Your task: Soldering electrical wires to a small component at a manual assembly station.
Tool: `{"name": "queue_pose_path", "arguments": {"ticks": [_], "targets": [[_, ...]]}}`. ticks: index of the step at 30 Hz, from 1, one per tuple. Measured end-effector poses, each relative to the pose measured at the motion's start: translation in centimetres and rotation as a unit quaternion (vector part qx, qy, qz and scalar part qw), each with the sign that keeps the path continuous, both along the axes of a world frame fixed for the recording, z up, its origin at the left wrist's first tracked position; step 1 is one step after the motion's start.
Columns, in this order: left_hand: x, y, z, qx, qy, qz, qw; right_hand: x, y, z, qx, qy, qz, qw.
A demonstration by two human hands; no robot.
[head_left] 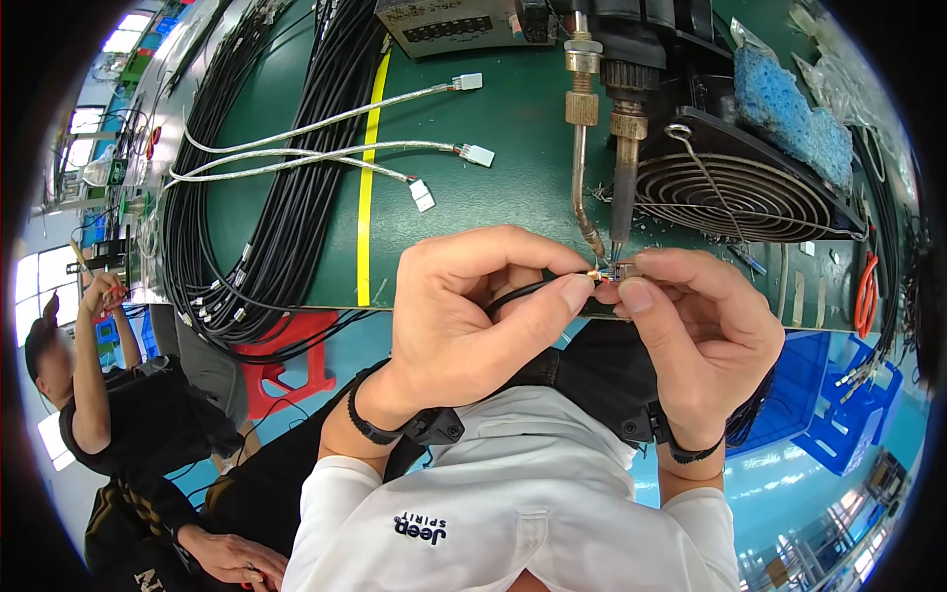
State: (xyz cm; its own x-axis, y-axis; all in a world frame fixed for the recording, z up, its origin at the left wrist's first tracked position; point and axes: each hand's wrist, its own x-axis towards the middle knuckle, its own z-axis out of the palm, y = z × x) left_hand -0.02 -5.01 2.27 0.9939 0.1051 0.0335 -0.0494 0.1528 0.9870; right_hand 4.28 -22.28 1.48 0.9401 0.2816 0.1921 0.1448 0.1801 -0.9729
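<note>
Pinched between the thumb and index finger of my left hand (pixel 478 321) is a black cable (pixel 526 290), its thin coloured wires bared at the end. My right hand (pixel 705 335) grips a small metallic connector (pixel 619 271) by its fingertips, up against those wire ends. Directly above this joint, a fixed soldering iron (pixel 624 187) points its tip down, very close to the connector. Beside it on the left runs a metal solder feed tube (pixel 580 168), also aimed at the joint. Fingers partly hide the connector, so its exact contact with the wires cannot be made out.
A thick bundle of black cables (pixel 286 197) lies left on the green bench (pixel 464 207). White cables (pixel 326 153) with white plugs lie nearby, by a yellow stripe (pixel 372 178). Right are a black fan (pixel 735 192), blue sponge (pixel 789 118) and red-handled tool (pixel 866 296). Another person (pixel 138 405) sits left.
</note>
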Motion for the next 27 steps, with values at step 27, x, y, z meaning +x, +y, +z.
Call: {"name": "queue_pose_path", "arguments": {"ticks": [27], "targets": [[-0.4, 0.2, -0.6, 0.084, 0.002, -0.029, 0.996, -0.5, -0.8, 0.1, -0.05, -0.024, -0.008, 0.998]]}}
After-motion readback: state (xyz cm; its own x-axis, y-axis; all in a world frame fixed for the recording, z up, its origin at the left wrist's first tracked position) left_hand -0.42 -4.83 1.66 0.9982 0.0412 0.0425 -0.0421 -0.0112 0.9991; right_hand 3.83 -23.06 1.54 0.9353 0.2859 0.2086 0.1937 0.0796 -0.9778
